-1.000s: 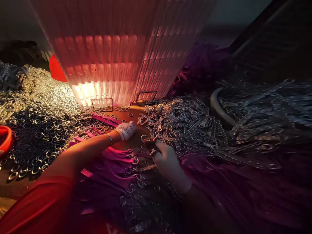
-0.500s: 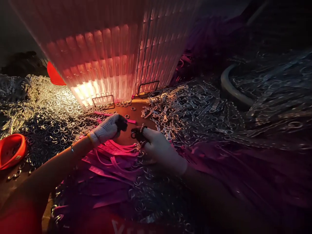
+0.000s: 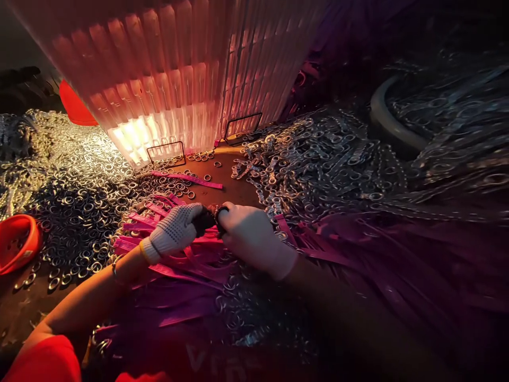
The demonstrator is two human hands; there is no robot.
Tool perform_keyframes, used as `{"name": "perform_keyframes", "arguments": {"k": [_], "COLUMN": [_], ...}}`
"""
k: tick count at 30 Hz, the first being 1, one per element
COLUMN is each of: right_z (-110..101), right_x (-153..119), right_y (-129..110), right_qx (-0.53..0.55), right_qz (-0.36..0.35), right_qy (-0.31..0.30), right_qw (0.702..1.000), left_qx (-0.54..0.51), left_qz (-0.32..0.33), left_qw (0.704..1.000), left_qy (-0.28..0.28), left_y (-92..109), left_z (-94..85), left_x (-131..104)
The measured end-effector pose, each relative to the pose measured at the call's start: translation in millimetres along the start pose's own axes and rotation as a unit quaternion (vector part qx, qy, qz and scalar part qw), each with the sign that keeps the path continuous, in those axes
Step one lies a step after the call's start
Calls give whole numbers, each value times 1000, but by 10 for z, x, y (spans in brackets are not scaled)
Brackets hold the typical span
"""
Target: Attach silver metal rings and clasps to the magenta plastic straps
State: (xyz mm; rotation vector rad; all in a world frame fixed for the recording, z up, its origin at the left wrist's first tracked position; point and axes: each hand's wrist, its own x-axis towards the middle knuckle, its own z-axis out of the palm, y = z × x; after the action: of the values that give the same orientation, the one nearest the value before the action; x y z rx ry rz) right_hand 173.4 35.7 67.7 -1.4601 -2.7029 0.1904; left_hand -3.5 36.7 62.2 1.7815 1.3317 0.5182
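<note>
Working fingertip to fingertip over pink straps (image 3: 186, 276) before the ribbed panel (image 3: 151, 90), gloved left hand (image 3: 175, 228) & right hand (image 3: 246, 231) are prob. mid-fingerwork; fingers curled, tips shadowed, can't tell how tight or what's held. Next move prob. needs steadiness. Tabletop strip (image 3: 238, 193) fronts panel, rings (image 3: 79, 223) & chains (image 3: 314, 159) crowding its edges.

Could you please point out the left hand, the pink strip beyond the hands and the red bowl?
Left hand (image 3: 174, 232): head view, back of the hand.
Pink strip (image 3: 186, 179): head view, its middle.
Red bowl (image 3: 36, 233): head view, its rim.
</note>
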Motion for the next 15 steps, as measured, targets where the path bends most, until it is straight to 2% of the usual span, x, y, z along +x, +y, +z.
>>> {"name": "perform_keyframes", "arguments": {"k": [2, 3, 5, 7, 10, 13, 15], "right_z": [40, 60, 81, 61, -27, -89, -84], "right_x": [-6, -11, -26, -42, -50, -23, -1], "right_y": [11, 13, 13, 17, 35, 38, 18], "right_qx": [9, 12, 19, 42, 80, 54, 23], "right_qz": [19, 25, 27, 10, -11, 35, 50], "right_qy": [15, 29, 56, 57, -20, -90, -100], "right_qw": [1000, 999, 998, 997, 997, 994, 993], "left_qx": [85, 86, 22, -72, -121, -42, 7], "left_qz": [56, 65, 40, -8, -27, 19, 36], "left_qw": [995, 994, 999, 997, 992, 999, 999], "left_qy": [23, 21, -6, -22, -8, 19, 31], "left_y": [-27, -53, -118, -177, -204, -180, -174], "left_z": [48, 61, 63, 45, 30, 68, 109], "left_x": [24, 27, 15, -19, -77, -104, -100]}}
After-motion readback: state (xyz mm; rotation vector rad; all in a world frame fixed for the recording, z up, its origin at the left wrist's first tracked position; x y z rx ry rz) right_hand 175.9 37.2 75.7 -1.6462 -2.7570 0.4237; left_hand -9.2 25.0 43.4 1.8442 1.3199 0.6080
